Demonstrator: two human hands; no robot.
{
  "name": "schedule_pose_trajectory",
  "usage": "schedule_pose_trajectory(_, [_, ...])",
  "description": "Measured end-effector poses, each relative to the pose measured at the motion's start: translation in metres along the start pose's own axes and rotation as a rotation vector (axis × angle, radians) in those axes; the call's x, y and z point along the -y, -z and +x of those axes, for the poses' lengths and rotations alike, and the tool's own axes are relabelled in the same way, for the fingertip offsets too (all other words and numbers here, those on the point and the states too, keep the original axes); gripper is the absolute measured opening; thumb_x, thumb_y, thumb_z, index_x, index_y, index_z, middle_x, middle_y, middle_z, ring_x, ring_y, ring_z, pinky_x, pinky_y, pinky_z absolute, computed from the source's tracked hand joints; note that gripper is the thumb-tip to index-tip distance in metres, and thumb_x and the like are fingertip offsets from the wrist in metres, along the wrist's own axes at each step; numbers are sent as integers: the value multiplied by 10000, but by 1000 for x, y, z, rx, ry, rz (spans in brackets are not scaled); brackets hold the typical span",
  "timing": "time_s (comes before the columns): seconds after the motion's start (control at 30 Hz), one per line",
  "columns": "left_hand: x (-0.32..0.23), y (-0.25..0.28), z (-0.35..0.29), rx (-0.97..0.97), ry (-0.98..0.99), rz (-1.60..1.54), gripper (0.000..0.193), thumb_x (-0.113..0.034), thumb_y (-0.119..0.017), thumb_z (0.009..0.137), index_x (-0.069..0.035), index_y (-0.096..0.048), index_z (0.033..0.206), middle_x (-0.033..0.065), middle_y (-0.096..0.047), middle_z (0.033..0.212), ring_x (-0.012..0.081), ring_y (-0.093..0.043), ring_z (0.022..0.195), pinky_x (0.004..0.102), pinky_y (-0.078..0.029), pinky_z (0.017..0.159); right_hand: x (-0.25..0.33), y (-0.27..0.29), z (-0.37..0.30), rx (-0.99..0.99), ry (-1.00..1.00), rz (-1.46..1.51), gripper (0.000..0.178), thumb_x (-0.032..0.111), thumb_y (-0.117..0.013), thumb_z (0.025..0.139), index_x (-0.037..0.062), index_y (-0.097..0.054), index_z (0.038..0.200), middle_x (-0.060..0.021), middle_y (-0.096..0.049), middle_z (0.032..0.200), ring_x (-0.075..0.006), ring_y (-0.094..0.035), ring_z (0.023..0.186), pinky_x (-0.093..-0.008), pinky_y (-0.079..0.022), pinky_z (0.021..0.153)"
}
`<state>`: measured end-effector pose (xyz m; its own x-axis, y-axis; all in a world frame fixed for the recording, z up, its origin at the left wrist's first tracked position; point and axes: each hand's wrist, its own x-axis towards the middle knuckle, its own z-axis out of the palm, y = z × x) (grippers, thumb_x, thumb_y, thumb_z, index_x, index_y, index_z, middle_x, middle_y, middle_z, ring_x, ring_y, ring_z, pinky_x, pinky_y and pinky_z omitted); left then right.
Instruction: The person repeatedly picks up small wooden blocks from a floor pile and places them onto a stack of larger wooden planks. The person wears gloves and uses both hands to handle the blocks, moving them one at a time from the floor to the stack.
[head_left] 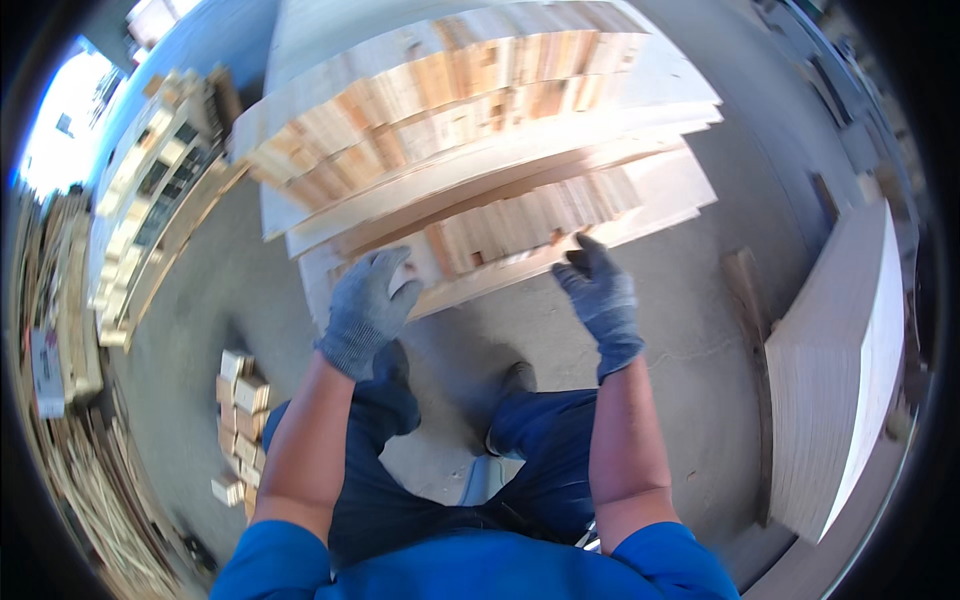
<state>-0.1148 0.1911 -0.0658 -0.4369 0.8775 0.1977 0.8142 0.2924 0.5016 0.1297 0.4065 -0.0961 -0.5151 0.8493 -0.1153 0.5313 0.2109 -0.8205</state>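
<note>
Both my hands wear grey work gloves. My left hand is over the left end of a lower board, fingers stretched and thumb apart, with nothing seen in it. My right hand hovers by the board's front edge, its fingers apart and bent toward a row of wooden blocks. Whether its fingertips touch the blocks, I cannot tell. The blocks stand side by side between my hands. Behind them, a longer double row of pale and orange-brown blocks sits on a higher board.
A pile of small blocks stands on the floor at my left, near my leg. Farther left are a pallet of stacked timber and long thin strips. A tall stack of pale sheets is on the right, a wooden beam beside it.
</note>
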Motion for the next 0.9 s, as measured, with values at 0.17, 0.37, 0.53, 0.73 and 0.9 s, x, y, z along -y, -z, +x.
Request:
schedule_pose_trajectory(0.17, [65, 2, -34, -346, 331, -379, 480, -158, -761, 897, -11, -590, 1321, 135, -652, 1255, 237, -635, 1135, 361, -510, 988, -31, 4, 21, -216, 10, 412, 539, 131, -765, 923, -40, -538, 1381, -157, -707, 1169, -178, -675, 1022, -287, -553, 905])
schedule_pose_trajectory(0.37, [116, 31, -71, -432, 779, -954, 727, -171, -707, 932, -65, -343, 1553, 129, -427, 1535, 256, -485, 1312, 399, -396, 1112, -47, 39, 45, -355, -180, 447, 855, 266, -782, 910, -68, -307, 1537, -290, -409, 1530, -330, -442, 1409, -378, -374, 1144])
schedule_pose_trajectory(0.53, [109, 0, -73, -165, 1007, -1070, 560, -261, -618, 974, -131, -481, 1501, 49, -402, 1570, 281, -417, 1420, 549, -277, 1154, -95, 64, 85, -369, -112, 560, 999, 372, -829, 850, -60, -275, 1560, -303, -334, 1582, -334, -350, 1477, -399, -294, 1203])
schedule_pose_trajectory(0.73, [134, -39, -87, -30, 810, -954, 448, -219, -664, 958, -105, -583, 1383, 79, -560, 1384, 218, -547, 1263, 418, -455, 1009, -110, 79, 119, -157, -239, 400, 985, 481, -798, 839, 32, -320, 1574, -164, -329, 1629, -344, -305, 1503, -512, -289, 1182])
schedule_pose_trajectory(0.9, [122, -42, -78, -59, 917, -1110, 443, -206, -705, 937, -78, -585, 1344, 84, -617, 1287, 193, -606, 1157, 340, -505, 912, -131, 63, 143, -92, -134, 374, 955, 479, -824, 819, -103, -432, 1466, -259, -548, 1425, -339, -507, 1348, -377, -357, 1158])
